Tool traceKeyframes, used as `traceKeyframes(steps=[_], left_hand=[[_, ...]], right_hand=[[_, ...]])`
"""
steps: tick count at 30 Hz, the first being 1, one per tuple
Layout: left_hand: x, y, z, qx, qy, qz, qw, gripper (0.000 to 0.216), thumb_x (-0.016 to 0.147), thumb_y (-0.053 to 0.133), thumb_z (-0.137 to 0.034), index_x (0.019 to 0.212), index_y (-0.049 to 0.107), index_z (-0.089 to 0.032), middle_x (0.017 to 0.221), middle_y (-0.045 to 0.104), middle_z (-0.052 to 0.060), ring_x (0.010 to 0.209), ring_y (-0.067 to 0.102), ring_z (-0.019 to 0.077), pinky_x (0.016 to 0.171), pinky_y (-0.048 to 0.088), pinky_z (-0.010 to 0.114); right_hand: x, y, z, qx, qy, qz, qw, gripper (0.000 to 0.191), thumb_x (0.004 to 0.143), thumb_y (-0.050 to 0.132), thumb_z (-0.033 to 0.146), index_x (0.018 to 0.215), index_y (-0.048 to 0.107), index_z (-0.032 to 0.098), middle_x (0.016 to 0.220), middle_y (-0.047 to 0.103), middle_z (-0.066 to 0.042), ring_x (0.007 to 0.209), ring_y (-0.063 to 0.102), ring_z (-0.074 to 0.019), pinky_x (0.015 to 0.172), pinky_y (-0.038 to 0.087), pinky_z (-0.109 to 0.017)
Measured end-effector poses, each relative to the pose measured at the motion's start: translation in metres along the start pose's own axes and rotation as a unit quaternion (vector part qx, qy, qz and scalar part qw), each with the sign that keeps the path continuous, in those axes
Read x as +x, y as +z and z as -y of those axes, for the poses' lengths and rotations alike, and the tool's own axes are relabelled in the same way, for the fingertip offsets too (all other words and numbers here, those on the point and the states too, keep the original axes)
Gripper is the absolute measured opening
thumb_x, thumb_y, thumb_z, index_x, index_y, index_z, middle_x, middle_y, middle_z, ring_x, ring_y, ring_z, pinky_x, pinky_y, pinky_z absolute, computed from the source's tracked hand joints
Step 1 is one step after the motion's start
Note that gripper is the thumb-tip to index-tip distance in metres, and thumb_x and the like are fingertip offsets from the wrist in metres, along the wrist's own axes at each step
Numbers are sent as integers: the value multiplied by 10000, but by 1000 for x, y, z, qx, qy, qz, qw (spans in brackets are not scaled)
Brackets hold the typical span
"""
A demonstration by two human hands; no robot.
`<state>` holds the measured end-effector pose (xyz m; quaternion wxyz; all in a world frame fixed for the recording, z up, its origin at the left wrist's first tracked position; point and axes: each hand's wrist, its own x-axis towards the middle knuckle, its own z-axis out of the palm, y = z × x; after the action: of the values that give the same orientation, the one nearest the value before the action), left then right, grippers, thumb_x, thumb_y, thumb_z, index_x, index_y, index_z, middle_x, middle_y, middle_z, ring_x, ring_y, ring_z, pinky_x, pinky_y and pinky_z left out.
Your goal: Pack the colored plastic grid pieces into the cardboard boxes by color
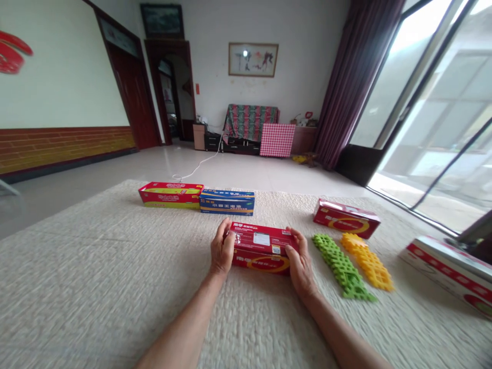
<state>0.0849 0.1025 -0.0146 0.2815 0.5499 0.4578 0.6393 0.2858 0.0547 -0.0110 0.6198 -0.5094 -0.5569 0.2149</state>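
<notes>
Between my two hands is a red cardboard box [246, 246] with a white label on its top and a yellow ring on its front side. My left hand [223, 247] grips its left end, and my right hand [302, 261] grips the right end. Just behind it sits a blue box [226, 203], whose left end meets a red and yellow-green box [171, 196]. Right of my right hand lie a green lattice strip [340, 264] and a yellow lattice strip [367, 261]. I cannot tell whether the held box touches the cloth.
A textured cream cloth [96, 287] covers the surface. Another red box [346, 218] stands behind the strips, and a white and red box [449, 274] is at the far right. Beyond are a tiled floor [246, 171], a cloth-draped cabinet [251, 123] and a glass door [442, 128].
</notes>
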Motion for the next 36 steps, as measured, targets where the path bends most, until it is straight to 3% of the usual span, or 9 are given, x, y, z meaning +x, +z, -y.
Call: traceKeyframes(steps=[4, 6, 10, 15, 21, 25, 29, 32, 36], left_hand=[[0, 1, -4, 89, 5, -60, 994, 368, 883, 432, -439, 1038, 628, -168, 1034, 682, 112, 1003, 622, 250, 897, 483, 382], [-2, -2, -5, 125, 17, -63, 990, 382, 871, 437, -488, 947, 641, -175, 932, 682, 106, 913, 634, 255, 842, 497, 391], [-11, -7, -7, 117, 88, 14, 989, 447, 810, 532, -485, 1104, 611, -157, 1032, 659, 120, 972, 624, 255, 868, 495, 378], [-17, 1, -3, 100, 120, 148, 977, 594, 723, 635, -270, 1292, 488, -182, 1221, 607, 112, 1112, 580, 240, 945, 476, 351], [-7, 20, 11, 220, 61, 144, 963, 413, 787, 610, -313, 1164, 578, -148, 1051, 682, 132, 990, 643, 253, 863, 498, 365], [1, 34, 10, 323, 32, 132, 937, 282, 811, 594, -378, 965, 637, -145, 933, 704, 136, 889, 670, 262, 768, 500, 350], [8, 46, 6, 385, 33, 131, 913, 303, 824, 571, -434, 951, 629, -165, 909, 712, 121, 866, 680, 263, 716, 486, 330], [15, 53, 7, 423, 53, 146, 893, 320, 847, 537, -457, 942, 638, -168, 906, 719, 114, 847, 685, 255, 689, 478, 315], [28, 63, 13, 477, 78, 179, 857, 338, 884, 477, -452, 922, 675, -181, 874, 729, 102, 811, 689, 234, 648, 462, 292]], right_hand=[[0, 3, -5, -25, -13, -48, 998, 501, 848, 477, 417, 1302, 423, 214, 1331, 473, -101, 1203, 454, -258, 1026, 349, -457], [1, 3, -6, -43, -12, -67, 997, 479, 839, 486, 420, 1269, 458, 209, 1282, 510, -102, 1153, 491, -262, 992, 379, -454], [9, 0, -10, -74, 19, -104, 992, 410, 839, 445, 472, 1145, 541, 216, 1116, 603, -83, 1011, 564, -262, 902, 442, -429], [21, -8, -14, -83, 87, -179, 976, 515, 839, 376, 573, 1142, 520, 183, 1092, 598, -107, 1003, 559, -281, 900, 423, -448], [21, -12, -22, -46, 44, -201, 978, 526, 772, 520, 593, 1123, 503, 202, 1096, 554, -88, 993, 541, -257, 853, 437, -404], [28, -20, -37, -139, -18, -257, 956, 491, 703, 610, 596, 970, 536, 191, 1031, 533, -101, 998, 500, -282, 888, 408, -451], [35, -24, -44, -217, -76, -232, 945, 431, 787, 542, 554, 983, 556, 171, 943, 558, -106, 948, 507, -284, 906, 393, -498], [35, -17, -47, -250, -138, -188, 940, 500, 831, 501, 459, 1206, 479, 129, 1166, 533, -178, 1116, 476, -314, 972, 359, -531], [34, -7, -50, -267, -149, -145, 941, 622, 830, 502, 356, 1364, 309, 103, 1461, 258, -232, 1370, 235, -338, 1054, 299, -542]])
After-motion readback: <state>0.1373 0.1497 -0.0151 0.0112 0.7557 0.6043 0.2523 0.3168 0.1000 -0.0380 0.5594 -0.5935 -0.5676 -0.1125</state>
